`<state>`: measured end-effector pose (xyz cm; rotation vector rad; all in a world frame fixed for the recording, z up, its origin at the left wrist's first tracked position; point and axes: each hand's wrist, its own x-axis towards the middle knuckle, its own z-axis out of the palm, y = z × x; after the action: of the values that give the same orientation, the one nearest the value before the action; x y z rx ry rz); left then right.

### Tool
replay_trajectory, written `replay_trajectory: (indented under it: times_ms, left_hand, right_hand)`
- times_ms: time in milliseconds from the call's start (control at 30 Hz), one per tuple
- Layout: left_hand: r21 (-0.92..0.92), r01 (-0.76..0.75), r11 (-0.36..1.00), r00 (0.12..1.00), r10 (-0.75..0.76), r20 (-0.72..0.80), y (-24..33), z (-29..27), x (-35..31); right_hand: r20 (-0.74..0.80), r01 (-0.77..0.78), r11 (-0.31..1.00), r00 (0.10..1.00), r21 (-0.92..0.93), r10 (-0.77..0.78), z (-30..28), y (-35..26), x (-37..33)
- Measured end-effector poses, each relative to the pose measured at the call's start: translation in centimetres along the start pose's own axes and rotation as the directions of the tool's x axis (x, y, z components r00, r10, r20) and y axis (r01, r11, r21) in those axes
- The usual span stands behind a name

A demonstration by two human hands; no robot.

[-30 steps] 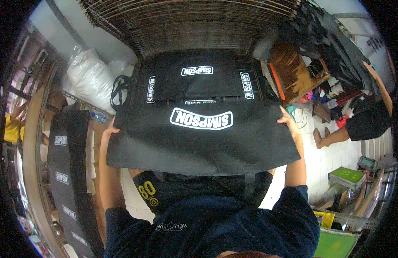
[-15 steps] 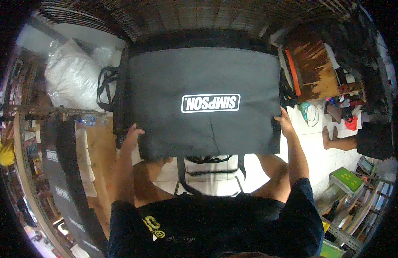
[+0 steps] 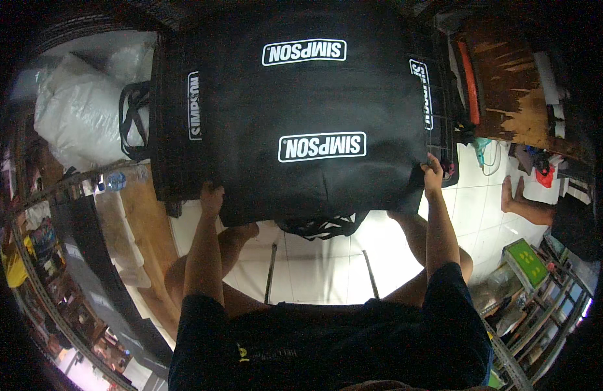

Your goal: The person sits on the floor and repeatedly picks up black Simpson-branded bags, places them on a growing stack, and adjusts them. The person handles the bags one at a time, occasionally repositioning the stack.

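Observation:
A large black fabric bag (image 3: 321, 107) is spread wide before me, with white-framed labels on its top and on both side panels. At its near left corner, my left hand (image 3: 212, 199) is closed on the fabric edge. The near right corner is gripped by my right hand (image 3: 433, 174), fingers curled round the edge. Dark straps (image 3: 324, 226) hang in a bunch below the near edge, between my knees. More strap loops (image 3: 133, 124) stick out at the far left. The far end of the bag fades into shadow.
White plastic-wrapped bundles (image 3: 86, 107) lie at the left, above a long black labelled stack (image 3: 96, 260) and a wooden board (image 3: 148, 221). At the right are a worn wooden panel (image 3: 510, 85), another person's leg (image 3: 529, 208) on the tiles, and a green box (image 3: 526, 262) by metal shelving.
The fabric between my hands has shifted, and a second top label and side labels now show. The long strap loop hanging over my lap is drawn up into a bunch under the near edge.

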<state>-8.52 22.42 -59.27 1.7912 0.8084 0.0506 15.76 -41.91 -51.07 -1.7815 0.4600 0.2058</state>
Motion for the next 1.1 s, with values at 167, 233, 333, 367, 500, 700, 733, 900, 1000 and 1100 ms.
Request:
replay_trajectory:
  times_ms: [167,233,333,367,500,700,733,900,1000,1100]
  left_hand:
    - [0.37,0.066,0.927,0.993,-0.025,-0.115,8.4,2.2,-2.9]
    - [0.461,-0.109,0.881,0.981,0.169,-0.09,8.6,2.3,-3.5]
    - [0.446,-0.248,0.86,0.944,0.318,-0.089,8.3,1.9,-3.9]
    - [0.415,-0.281,0.865,0.933,0.348,-0.094,8.7,2.0,-3.8]
    - [0.476,0.095,0.874,0.991,-0.038,-0.127,11.8,2.4,-4.1]
    - [0.82,-0.377,0.431,0.884,0.432,0.179,16.4,6.8,-7.9]
    - [0.759,-0.498,0.421,0.843,0.442,0.308,17.0,7.8,-8.6]
    - [0.729,-0.551,0.406,0.834,0.298,0.464,15.3,10.5,-9.1]
    - [0.752,-0.518,0.408,0.855,0.266,0.444,14.8,10.7,-9.0]
    - [0.75,-0.512,0.418,0.859,0.229,0.459,15.2,10.7,-8.7]
  right_hand:
    - [-0.033,0.035,0.978,0.999,-0.205,-0.043,0.0,0.4,-0.7]
    - [-0.033,0.074,0.984,0.996,-0.16,-0.08,0.6,0.3,-1.0]
    - [-0.005,0.061,0.986,0.998,-0.153,-0.063,0.1,1.0,-0.9]
    - [0.001,0.046,0.986,0.999,-0.161,-0.046,-0.1,1.0,-1.0]
    - [-0.076,0.167,0.886,0.972,-0.432,-0.221,0.1,1.3,-1.9]
    - [0.242,0.499,0.322,0.77,-0.805,-0.591,6.9,-5.0,-8.7]
    - [0.379,0.513,0.198,0.797,-0.835,-0.47,7.8,-5.0,-9.8]
    - [0.449,0.502,0.105,0.835,-0.859,-0.317,8.9,-1.8,-10.3]
    - [0.442,0.492,0.109,0.843,-0.864,-0.305,8.6,-1.3,-9.8]
    - [0.446,0.501,0.116,0.838,-0.858,-0.315,8.2,-0.6,-9.1]
